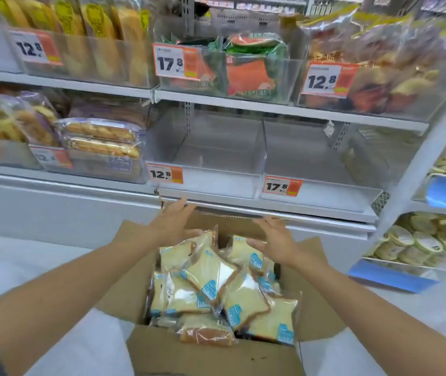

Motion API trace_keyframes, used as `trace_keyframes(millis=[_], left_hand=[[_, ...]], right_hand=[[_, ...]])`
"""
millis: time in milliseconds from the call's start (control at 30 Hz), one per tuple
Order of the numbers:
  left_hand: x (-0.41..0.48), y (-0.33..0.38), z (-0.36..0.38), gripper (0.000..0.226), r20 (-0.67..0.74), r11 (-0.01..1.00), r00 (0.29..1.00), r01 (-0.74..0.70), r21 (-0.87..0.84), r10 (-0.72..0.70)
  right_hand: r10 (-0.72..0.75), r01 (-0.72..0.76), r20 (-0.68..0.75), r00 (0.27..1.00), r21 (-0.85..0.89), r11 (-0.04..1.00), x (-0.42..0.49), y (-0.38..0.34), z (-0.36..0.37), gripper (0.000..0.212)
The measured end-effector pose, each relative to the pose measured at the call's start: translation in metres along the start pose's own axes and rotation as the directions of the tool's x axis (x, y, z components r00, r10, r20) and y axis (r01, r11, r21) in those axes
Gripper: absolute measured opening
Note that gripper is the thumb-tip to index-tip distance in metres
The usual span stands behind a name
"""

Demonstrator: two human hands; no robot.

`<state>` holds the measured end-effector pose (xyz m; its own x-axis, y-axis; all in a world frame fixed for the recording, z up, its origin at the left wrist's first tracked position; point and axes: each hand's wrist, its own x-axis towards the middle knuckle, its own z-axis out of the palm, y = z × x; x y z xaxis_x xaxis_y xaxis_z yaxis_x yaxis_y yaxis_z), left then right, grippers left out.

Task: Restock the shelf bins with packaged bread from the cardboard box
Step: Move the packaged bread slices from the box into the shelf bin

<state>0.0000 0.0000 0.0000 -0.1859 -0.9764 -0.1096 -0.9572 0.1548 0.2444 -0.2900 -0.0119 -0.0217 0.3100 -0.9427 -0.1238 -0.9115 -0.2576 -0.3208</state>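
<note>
My left hand (pixel 173 222) and right hand (pixel 277 240) were spread wide, fingers straight, holding nothing, above the far end of the cardboard box (pixel 211 354). The packaged bread (pixel 208 272) lay heaped inside it. At twelve o'clock, beyond my fingertips, stood the clear shelf bins (pixel 216 185).

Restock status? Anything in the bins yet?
Nothing done: the 12.8 bin and 17.8 bin are empty. Left hand and right hand are open over the bread packs, gripping none. Cardboard box looks full; all restocking remains.
</note>
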Motion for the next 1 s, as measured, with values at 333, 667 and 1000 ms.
trace_keyframes(millis=[333, 667, 1000], left_hand=[[0.007, -0.028, 0.063, 0.073, 0.079, 0.951, 0.994, 0.091, -0.295, -0.071], [0.007, -0.028, 0.064, 0.043, 0.335, 0.487, 0.930, 0.364, -0.794, -0.149], [-0.004, -0.035, 0.072, 0.036, 0.337, 0.250, 0.914, 0.389, -0.887, -0.225]], right_hand=[[-0.039, 0.078, 0.277, 0.960, -0.132, 0.988, 0.022, -0.016, 0.095, 0.058], [-0.163, 0.172, -0.056, 0.985, 0.353, 0.920, 0.038, -0.032, 0.032, 0.044], [0.237, -0.282, 0.306, 0.922, 0.114, 0.953, -0.004, 0.017, 0.084, 0.040]])
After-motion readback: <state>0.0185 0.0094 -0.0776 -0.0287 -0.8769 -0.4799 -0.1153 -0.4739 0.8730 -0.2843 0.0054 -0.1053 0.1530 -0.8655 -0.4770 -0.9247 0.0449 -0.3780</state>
